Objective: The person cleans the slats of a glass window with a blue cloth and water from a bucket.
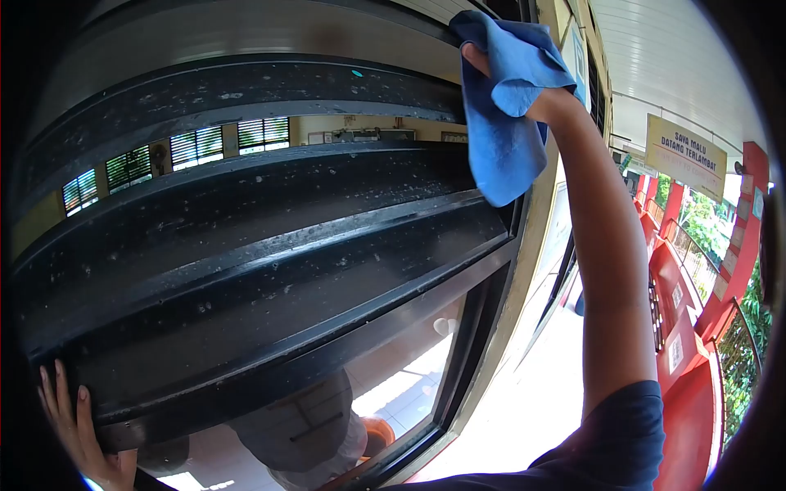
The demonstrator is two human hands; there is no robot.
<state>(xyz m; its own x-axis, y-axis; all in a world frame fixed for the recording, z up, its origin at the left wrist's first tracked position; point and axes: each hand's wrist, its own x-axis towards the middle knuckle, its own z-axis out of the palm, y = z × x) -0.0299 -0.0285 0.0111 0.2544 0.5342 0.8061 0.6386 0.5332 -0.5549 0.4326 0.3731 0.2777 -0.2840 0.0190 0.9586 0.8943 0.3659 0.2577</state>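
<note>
My right hand (553,106) is raised at the upper right and grips a blue cloth (503,155). Folds of the cloth cover most of the fingers, and one fingertip shows through. The cloth hangs down over the right end of the dark louvre slats (270,204), beside the window frame. Pale specks and spots mark the slats. At the lower left, my left hand (86,430) rests with fingers stretched against the left end of the lowest slat.
Below the slats is a glass pane (401,360) with reflections of a person and an orange bucket (377,432). To the right runs a bright corridor with red railing panels (684,360) and a hanging sign (686,155). A room with barred windows (196,147) shows between the slats.
</note>
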